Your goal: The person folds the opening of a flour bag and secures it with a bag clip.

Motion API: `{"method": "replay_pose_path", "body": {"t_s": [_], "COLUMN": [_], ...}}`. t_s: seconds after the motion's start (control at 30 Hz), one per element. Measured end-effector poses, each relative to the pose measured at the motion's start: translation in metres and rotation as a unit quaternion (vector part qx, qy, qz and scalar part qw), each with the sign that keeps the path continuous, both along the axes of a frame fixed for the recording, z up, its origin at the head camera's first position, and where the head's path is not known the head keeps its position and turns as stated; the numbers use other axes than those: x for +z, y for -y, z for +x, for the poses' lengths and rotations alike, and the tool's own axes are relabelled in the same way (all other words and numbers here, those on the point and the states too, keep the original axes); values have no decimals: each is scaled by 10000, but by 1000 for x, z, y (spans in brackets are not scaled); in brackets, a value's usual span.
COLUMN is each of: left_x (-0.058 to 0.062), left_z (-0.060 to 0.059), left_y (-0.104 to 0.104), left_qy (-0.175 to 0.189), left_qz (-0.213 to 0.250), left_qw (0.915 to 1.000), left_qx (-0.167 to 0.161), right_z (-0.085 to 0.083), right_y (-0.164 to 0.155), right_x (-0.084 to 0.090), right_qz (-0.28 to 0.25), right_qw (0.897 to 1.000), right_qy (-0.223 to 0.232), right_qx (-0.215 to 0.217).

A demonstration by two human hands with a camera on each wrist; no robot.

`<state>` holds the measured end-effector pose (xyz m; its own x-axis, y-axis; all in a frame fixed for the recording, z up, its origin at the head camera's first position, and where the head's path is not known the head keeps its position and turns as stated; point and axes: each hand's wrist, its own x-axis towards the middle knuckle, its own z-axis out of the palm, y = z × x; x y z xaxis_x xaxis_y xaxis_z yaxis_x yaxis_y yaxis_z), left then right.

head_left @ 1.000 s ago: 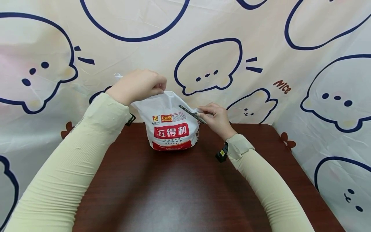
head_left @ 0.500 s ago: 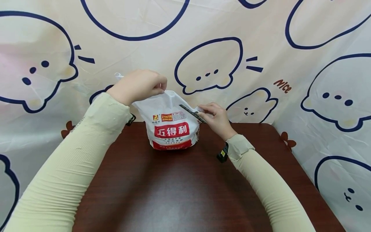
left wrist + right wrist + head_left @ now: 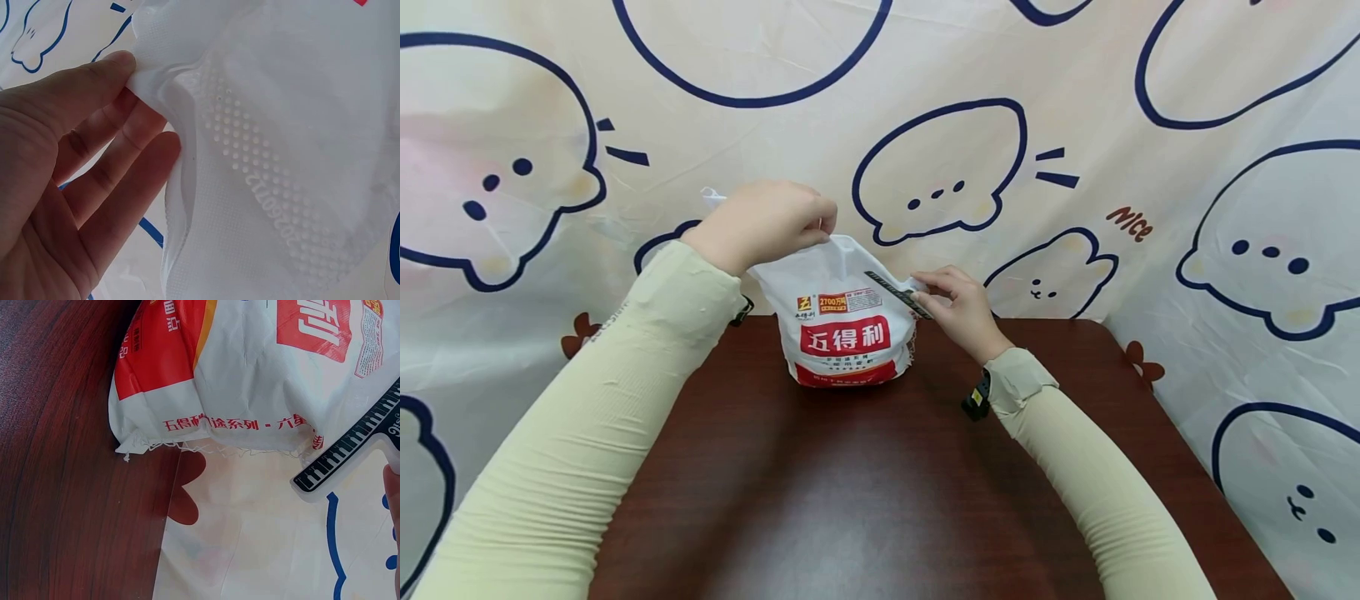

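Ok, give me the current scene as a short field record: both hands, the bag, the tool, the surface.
left hand: pinches the bag's top edge, lifting it
right hand: holds the black ruler against the bag's upper right side
bag: white with red label, upright on the table, bottom seam frayed
table: dark reddish wood
backdrop: cream cloth with blue cartoon outlines

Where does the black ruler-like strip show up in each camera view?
Head: black strip at centre, pinched by the right hand against the white bag's top right.
Left wrist: not in it.
Right wrist: strip at right edge, below the bag.
Shared landmark: the bag's red label.
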<state>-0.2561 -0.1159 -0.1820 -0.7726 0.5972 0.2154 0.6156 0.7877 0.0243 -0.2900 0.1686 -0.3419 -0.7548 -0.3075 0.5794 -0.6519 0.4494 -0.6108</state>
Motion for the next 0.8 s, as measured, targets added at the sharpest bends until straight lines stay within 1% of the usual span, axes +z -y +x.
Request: {"method": "replay_pose_path", "body": {"t_s": [0.27,0.53,0.8], "left_x": [-2,-7,-10], "left_z": [1,1,2], "left_y": [0,1,4], "left_qy": [-164,-535,-861], "left_qz": [29,74,123], "left_qw": [9998,9983,9958], "left_qx": [-76,-235,-284], "right_z": [1,1,2], "right_y": [-1,-2,-1], "right_x": [1,1,2], "right_qz": [76,169,179], "right_qw": [9999,9997,9996], "right_qy": [92,173,228], "right_qx": [15,-36,-13]}}
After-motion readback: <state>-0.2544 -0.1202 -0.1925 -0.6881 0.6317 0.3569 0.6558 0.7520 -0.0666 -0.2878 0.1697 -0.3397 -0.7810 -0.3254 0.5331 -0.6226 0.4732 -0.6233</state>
